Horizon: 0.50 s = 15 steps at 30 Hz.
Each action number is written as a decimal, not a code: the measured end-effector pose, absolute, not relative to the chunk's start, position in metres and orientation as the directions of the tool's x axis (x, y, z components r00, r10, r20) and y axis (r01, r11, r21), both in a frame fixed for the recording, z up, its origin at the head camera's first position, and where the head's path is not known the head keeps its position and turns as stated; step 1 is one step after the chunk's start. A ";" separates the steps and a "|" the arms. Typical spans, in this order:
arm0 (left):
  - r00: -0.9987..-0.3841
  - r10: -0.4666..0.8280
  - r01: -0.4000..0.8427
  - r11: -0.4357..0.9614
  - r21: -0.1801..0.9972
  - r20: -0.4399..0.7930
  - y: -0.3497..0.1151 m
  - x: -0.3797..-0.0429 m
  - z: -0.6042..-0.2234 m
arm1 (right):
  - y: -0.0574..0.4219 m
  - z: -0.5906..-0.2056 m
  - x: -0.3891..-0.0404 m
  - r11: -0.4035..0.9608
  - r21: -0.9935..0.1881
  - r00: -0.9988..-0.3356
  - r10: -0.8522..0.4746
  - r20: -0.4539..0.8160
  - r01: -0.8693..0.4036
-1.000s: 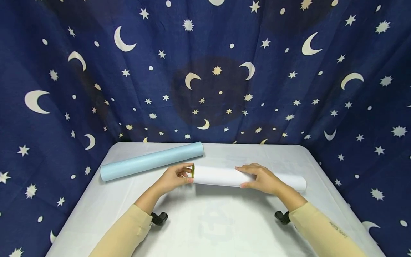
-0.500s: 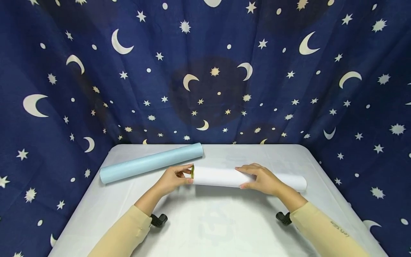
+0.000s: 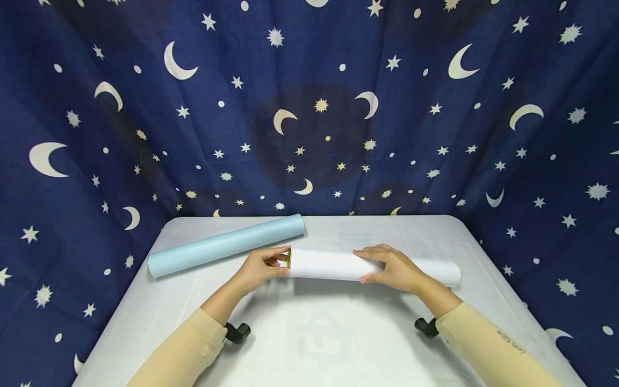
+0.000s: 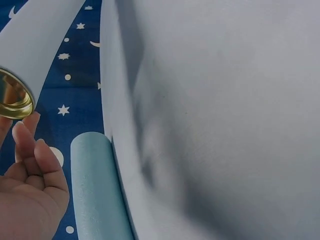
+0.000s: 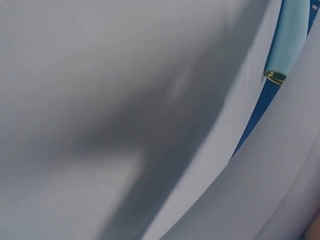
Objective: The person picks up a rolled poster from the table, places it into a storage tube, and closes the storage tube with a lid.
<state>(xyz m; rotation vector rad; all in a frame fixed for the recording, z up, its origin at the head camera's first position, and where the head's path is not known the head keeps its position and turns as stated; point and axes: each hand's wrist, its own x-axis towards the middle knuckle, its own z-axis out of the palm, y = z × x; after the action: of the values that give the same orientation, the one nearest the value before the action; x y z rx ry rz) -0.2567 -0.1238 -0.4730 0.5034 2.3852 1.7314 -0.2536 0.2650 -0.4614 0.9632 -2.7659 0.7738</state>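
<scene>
A long white poster tube (image 3: 321, 264) lies level between both hands, above a shadow on the white cloth. At its left end, my left hand (image 3: 258, 270) pinches the gold metal rim (image 3: 289, 258), thumb on the near side and fingertips on the far side. The left wrist view looks into that shiny gold end (image 4: 15, 97), with the other fingers of the hand (image 4: 32, 200) loosely bent below it. Farther right, my right hand (image 3: 394, 271) grips the tube around its middle. In the right wrist view the white tube (image 5: 260, 175) runs along the right side.
A light blue tube (image 3: 227, 245) lies slantwise at the back left of the white-covered table (image 3: 329, 333); one gold-rimmed end of this blue tube (image 5: 276, 76) shows in the right wrist view. Behind stands a navy curtain (image 3: 203, 134) with moons and stars.
Both hands keep the same hold on the white tube. Only the head view shifts very slightly.
</scene>
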 end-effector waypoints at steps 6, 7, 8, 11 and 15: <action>-0.941 0.336 0.119 0.236 0.964 0.034 -0.122 -0.256 -0.476 | 0.264 -0.464 -0.253 0.666 -0.426 -0.789 -0.549 0.276 -0.613; -0.944 0.328 0.104 0.223 0.969 0.026 -0.123 -0.257 -0.481 | 0.264 -0.464 -0.253 0.665 -0.425 -0.788 -0.550 0.277 -0.614; -0.947 0.322 0.086 0.214 0.973 0.013 -0.123 -0.257 -0.482 | 0.264 -0.464 -0.253 0.665 -0.421 -0.786 -0.552 0.278 -0.616; -0.949 0.317 0.047 0.163 0.985 -0.008 -0.122 -0.258 -0.485 | 0.264 -0.464 -0.253 0.665 -0.413 -0.782 -0.555 0.286 -0.623; -0.948 0.317 0.030 0.103 0.994 -0.004 -0.122 -0.258 -0.487 | 0.263 -0.463 -0.254 0.655 -0.400 -0.767 -0.560 0.314 -0.642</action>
<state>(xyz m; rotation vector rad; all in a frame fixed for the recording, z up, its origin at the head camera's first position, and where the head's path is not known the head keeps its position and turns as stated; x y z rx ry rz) -0.2585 -0.1216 -0.4865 0.3474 2.1599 1.9388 -0.2537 0.2634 -0.4635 0.9909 -2.7071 0.7482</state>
